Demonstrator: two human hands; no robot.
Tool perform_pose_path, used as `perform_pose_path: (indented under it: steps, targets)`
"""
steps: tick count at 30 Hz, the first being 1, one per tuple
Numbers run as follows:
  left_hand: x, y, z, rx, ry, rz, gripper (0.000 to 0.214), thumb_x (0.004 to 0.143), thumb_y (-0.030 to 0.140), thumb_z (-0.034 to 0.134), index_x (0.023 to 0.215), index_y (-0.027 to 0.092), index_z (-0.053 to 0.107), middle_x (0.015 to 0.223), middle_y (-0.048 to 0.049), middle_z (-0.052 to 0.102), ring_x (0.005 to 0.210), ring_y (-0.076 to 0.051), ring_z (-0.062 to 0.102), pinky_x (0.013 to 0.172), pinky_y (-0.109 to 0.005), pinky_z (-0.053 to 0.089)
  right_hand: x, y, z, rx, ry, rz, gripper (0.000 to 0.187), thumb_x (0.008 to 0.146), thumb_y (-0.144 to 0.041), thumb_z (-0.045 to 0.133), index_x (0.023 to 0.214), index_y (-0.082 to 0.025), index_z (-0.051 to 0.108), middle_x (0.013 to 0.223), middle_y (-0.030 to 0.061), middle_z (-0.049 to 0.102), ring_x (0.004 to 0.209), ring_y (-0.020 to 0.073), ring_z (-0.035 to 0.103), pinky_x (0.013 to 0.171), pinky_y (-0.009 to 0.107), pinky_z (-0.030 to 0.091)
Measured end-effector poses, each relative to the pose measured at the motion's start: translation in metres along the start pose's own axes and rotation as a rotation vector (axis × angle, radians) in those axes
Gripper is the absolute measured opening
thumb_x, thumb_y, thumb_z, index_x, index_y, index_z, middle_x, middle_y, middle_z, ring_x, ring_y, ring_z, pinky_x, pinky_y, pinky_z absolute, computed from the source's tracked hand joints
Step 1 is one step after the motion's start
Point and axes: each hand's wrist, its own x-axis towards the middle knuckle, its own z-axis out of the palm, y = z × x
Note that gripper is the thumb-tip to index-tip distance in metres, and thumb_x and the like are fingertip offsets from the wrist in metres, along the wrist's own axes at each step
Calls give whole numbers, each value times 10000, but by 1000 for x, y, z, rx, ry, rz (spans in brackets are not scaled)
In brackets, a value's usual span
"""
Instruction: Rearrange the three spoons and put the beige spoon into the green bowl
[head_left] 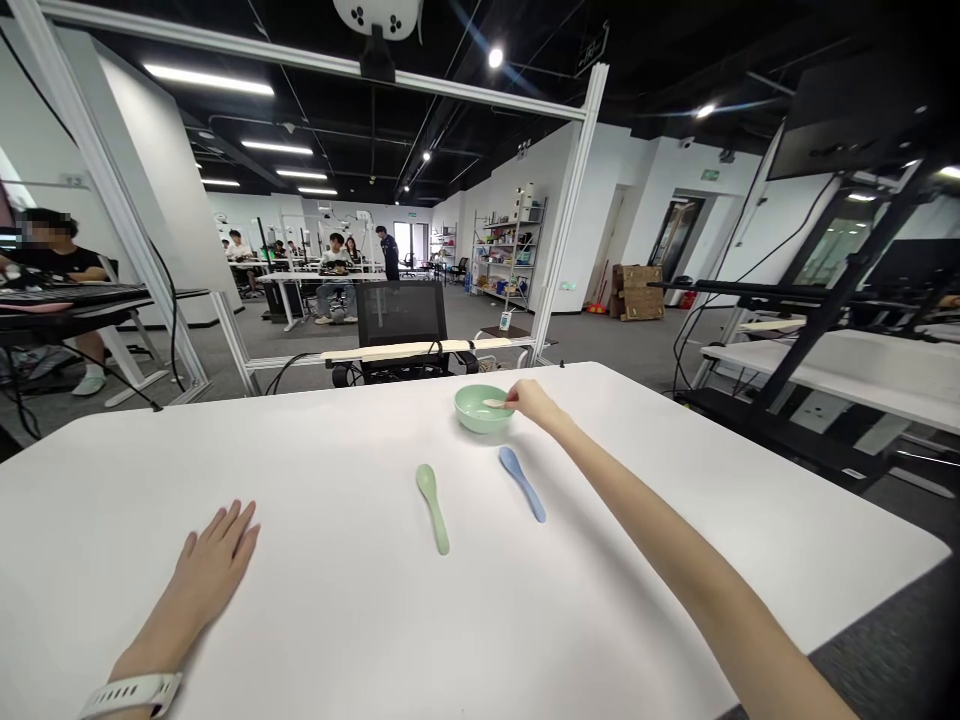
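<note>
White wristband: on the person's left wrist, nearest the lens, at the near-left edge of the white table.

Left hand: palm down on the tabletop, fingers extended and slightly spread, holding nothing.

Green spoon: pale green, lying flat near mid-table, scoop toward the far edge, handle toward the person.

Blue spoon: light blue, lying flat just right of the green spoon, on a slant, handle end pointing toward the near right.

Green bowl: pale green, round, upright near the far edge, right of centre. Interior looks pale; any contents are too small to tell.

Pale slender utensil: held over the bowl, its tip inside the rim; exact kind cannot be told.

Right hand: arm stretched across the table from the near right, hand at the bowl's right rim, fingers pinched closed on the utensil.

Beyond the far edge, left to right: seated co-worker in a black shirt, black office chair, loaded metal shelving, wooden crate, green wall sign, too small to read.
</note>
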Motion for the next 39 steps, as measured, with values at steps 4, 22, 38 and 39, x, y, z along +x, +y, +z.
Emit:
perform_pose_path:
  steps: [4,22,38,39]
  targets:
    - [-2,3,-2,20,-5,11,754,979,443,174,1574,62,438,1688,-194,377,1586,-352,320,1273,-617,265,20,-21,15,-44,-58,-6,91,791,-198,859,837,-126,831,910,143,818,844,249,755,740,259,539]
    - [-5,3,-1,27,-7,7,772,990,454,114,1585,72,425,1695,-177,375,1594,-342,304,1279,-595,250,11,-17,13,-63,5,-30,309,988,-317,628,1171,-137,800,1187,164,789,1103,283,736,966,321,538]
    - [1,-3,5,-22,45,4,763,971,476,180,1562,92,472,1664,-185,430,1573,-349,352,1267,-621,278,-122,112,92,118,97,-155,587,1052,-502,398,1491,-166,594,1616,150,489,1546,331,384,1279,550,307]
    - [1,-3,5,-17,34,3,770,973,480,169,1566,88,464,1668,-185,425,1576,-349,346,1270,-620,272,-122,111,93,119,90,-159,575,1055,-492,392,1480,-169,608,1608,146,499,1542,328,393,1278,549,311]
